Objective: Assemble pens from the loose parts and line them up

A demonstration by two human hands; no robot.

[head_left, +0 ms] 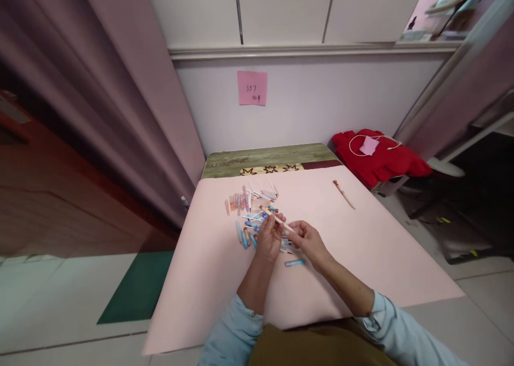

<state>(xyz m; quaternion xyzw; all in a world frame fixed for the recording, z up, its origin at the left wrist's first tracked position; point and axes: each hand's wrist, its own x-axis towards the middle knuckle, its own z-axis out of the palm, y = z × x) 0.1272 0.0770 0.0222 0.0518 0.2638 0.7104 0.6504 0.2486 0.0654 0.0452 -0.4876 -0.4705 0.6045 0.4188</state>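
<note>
Both hands close round one slim tan pen (278,219) with a brown end, held above the table. My left hand (270,240) grips its middle, and my right hand (312,243) pinches the nearer end. Under and beyond the hands lies a loose pile of pen parts (254,226): blue and brown barrels, and white thin refills (261,187). Several pinkish clear tubes (236,202) lie at the pile's left. One turquoise tube (295,262) rests just below my right hand. The hands hide part of the pile.
A similar tan pen (344,195) lies alone at the right on the pink table cover (361,259). Behind stand a green board (273,154) and a white wall with a pink note (252,88). Red cloth (361,162) with a white cable sits beyond the right edge.
</note>
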